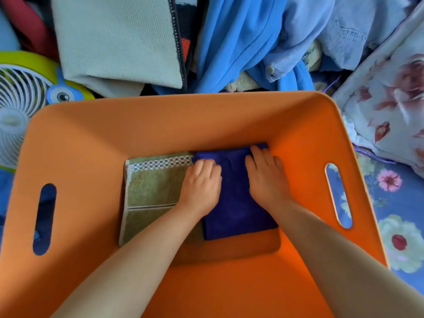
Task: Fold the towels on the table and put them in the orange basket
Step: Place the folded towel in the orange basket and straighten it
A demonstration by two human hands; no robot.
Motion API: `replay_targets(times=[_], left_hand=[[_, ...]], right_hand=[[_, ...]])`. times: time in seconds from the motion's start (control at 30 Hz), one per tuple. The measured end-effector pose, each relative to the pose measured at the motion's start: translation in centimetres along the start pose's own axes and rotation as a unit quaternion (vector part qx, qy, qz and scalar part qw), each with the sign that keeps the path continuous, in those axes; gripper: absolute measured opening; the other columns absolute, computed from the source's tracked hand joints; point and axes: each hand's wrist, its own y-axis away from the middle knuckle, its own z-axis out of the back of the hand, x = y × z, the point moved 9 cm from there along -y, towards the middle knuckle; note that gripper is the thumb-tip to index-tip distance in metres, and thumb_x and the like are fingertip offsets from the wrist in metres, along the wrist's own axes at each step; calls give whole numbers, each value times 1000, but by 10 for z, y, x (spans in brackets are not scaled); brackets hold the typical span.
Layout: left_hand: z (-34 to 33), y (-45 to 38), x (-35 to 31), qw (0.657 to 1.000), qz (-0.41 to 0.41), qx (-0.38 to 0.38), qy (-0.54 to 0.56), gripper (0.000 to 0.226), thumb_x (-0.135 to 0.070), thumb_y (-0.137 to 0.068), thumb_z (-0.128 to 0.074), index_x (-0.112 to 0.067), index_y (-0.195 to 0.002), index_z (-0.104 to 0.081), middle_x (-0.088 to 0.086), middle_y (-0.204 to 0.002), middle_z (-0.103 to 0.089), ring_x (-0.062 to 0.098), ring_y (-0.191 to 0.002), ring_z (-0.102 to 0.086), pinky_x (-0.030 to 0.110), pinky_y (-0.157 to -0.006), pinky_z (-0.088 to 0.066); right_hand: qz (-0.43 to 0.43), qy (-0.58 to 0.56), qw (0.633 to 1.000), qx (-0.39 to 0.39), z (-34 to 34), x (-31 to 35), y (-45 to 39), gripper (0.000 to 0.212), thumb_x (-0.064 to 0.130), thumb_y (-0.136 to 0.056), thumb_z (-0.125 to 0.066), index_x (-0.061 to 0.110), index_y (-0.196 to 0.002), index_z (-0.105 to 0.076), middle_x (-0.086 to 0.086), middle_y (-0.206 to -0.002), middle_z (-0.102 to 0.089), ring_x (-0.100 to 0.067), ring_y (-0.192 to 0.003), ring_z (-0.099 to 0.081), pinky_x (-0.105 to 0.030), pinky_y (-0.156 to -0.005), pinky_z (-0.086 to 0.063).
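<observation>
We see the orange basket (160,125) filling the view. On its floor the folded blue towel (234,203) lies at 3 o'clock of the folded green towel (151,193), touching it. Our left hand (202,187) and right hand (266,177) press flat on the blue towel, each grip spread apart, clamping nothing.

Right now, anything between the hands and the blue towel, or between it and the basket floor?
Nothing visible. Both the left hand and the right hand rest flat on the blue towel, which already lies on the floor of the orange basket, beside the green towel. What is under the blue towel cannot be seen.
</observation>
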Motion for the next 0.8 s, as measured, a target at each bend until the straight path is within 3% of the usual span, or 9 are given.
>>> replay_targets(times=[0.07,0.1,0.17,0.23,0.5,0.63,0.8], left_hand=[[-31,6,0,989,6,146,-31,52,-38,-78,-63,-4,-117,-60,20,-124,-57,32,-118,-54,37,-96,-47],[-47,12,5,977,17,209,-39,66,-47,-85,-52,-6,-136,-41,20,-145,-36,31,-137,-31,39,-111,-28],[-64,18,18,961,50,267,-43,73,-54,-92,-31,-12,-147,-8,13,-156,0,28,-144,4,42,-117,3],[-70,20,22,958,56,272,-63,75,-56,-92,-26,-14,-147,0,12,-156,7,27,-144,11,42,-116,9],[-62,14,20,936,94,335,-58,71,-53,-94,-25,-15,-148,0,11,-156,5,25,-144,8,43,-116,5],[-16,2,8,946,100,302,-59,57,-31,-95,-40,-11,-144,-18,12,-153,-15,26,-143,-7,44,-114,-11],[72,-1,-16,964,108,226,-84,33,-17,-89,-47,-10,-121,-48,9,-132,-43,26,-129,-33,40,-104,-29]], right_hand=[[24,20,999,44,-19,-5,1,49,14,-97,-26,8,-144,-15,-12,-155,1,-26,-143,2,-40,-116,-3],[11,16,998,63,-27,-9,0,51,18,-98,-26,9,-145,-9,-11,-156,6,-25,-143,8,-39,-117,0],[-25,-6,994,102,-41,-15,-4,55,26,-99,-24,9,-146,0,-10,-155,10,-24,-143,11,-35,-117,0],[-52,-36,989,132,-52,-16,-7,57,27,-99,-23,7,-145,4,-9,-155,13,-23,-143,13,-34,-117,1],[-58,-67,983,160,-40,-13,-3,55,23,-100,-23,6,-145,4,-10,-155,12,-25,-143,11,-35,-117,0],[-44,-71,988,131,3,-7,12,52,14,-98,-26,9,-146,-7,-10,-156,3,-26,-143,3,-35,-117,-5],[0,-93,995,33,89,3,52,45,11,-94,-34,7,-138,-31,-10,-152,-17,-26,-142,-10,-38,-112,-20]])
